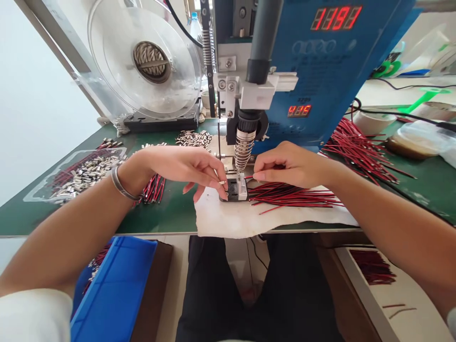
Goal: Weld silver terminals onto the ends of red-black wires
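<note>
My left hand [190, 166] pinches a small silver metal sleeve [222, 182] between thumb and fingertips, right at the left side of a small black and white fixture block [235, 188]. A soldering head with a coiled spring tip [244, 148] hangs just above that block. My right hand [290, 164] pinches a red and black wire [250, 177] at its end, next to the block's right side. Beneath that hand a bundle of red and black wires [292, 195] lies on a white cloth [235, 218].
A blue machine [320, 71] with red digit displays stands behind. A clear reel [146, 61] sits at the back left. Silver sleeves fill a clear tray [80, 173]; more lie loose [194, 137]. Another wire pile [359, 149] lies right. A blue bin [117, 289] sits below the table edge.
</note>
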A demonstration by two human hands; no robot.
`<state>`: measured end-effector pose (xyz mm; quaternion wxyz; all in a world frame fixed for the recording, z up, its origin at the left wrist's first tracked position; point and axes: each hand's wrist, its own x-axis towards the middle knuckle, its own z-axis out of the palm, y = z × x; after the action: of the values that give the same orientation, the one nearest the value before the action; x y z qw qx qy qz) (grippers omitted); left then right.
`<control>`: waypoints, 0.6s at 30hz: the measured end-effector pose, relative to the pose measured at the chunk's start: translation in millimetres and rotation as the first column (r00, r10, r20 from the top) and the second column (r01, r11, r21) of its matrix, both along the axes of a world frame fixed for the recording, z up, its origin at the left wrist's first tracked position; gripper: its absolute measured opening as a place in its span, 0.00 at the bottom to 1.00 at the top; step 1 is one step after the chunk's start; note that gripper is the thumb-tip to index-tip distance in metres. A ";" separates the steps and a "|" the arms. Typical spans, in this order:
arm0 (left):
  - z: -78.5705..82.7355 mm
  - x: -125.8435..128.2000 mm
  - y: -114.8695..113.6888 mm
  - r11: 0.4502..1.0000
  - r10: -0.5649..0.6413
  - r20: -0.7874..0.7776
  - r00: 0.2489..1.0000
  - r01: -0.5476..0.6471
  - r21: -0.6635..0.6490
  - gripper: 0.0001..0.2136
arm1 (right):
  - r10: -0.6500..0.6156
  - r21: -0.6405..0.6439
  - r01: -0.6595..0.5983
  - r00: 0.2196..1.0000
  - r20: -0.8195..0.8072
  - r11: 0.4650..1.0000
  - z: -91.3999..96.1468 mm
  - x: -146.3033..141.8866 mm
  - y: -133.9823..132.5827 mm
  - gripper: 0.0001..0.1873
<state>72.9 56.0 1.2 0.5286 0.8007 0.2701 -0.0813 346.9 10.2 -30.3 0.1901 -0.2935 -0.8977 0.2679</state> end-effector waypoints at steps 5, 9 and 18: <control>-7.0 4.2 1.9 0.998 -0.010 0.026 1.000 0.011 -0.061 0.08 | -0.002 0.079 0.004 1.000 -0.024 0.997 -1.2 1.0 1.9 0.15; -12.1 6.9 0.5 0.996 -0.060 0.040 0.997 0.063 -0.069 0.11 | 0.018 0.119 -0.015 1.000 -0.026 0.993 -3.8 0.5 2.6 0.15; -15.6 7.0 0.7 0.993 -0.113 0.068 0.991 0.115 -0.018 0.12 | 0.023 0.093 -0.022 1.000 -0.006 0.995 -3.7 -1.6 1.7 0.14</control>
<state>79.9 56.7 -14.4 0.5406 0.8111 0.2053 -0.0876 345.3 11.9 -33.9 0.2037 -0.2732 -0.9118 0.2292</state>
